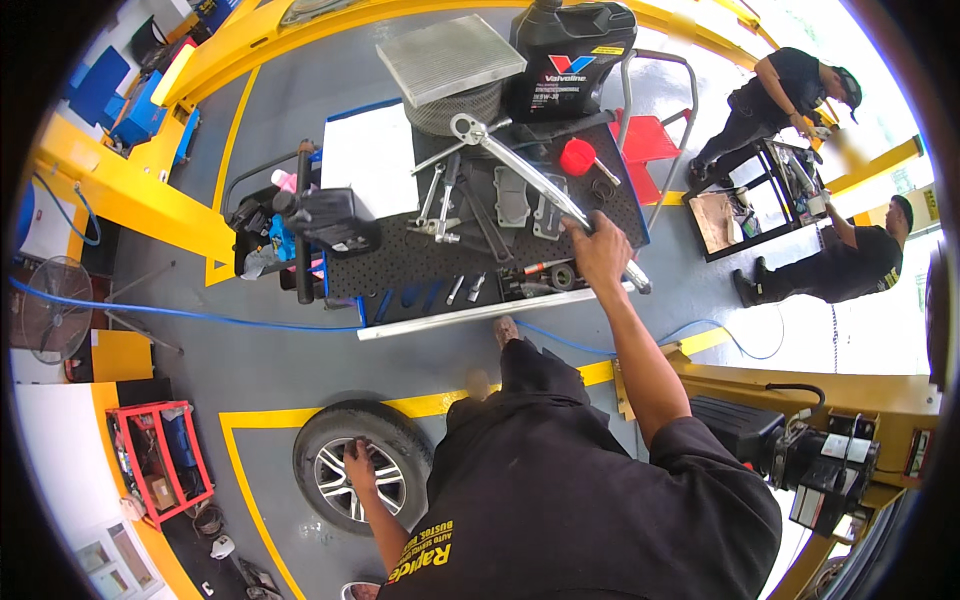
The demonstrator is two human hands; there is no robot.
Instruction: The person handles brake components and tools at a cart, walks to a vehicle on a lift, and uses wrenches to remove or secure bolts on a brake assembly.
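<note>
My right hand [600, 250] grips the handle of a long silver torque wrench [520, 165] that slants across the black mat of a tool cart [400, 265]. The wrench head lies near the cart's far side, beside a large black oil jug [570, 55]. My left hand [358, 462] rests on the top of an upright car wheel [360, 465] standing on the grey floor at lower left. Loose wrenches [440, 195], brake pads [525, 200] and a red-handled tool [580, 157] lie on the cart around the wrench.
A flat air filter [450, 55] lies on the cart's far edge. A blue air hose [180, 313] crosses the floor. Yellow lift arms [130, 190] flank the bay. Two people work at a small cart [750, 205] at right. A red tool rack [155, 455] stands lower left.
</note>
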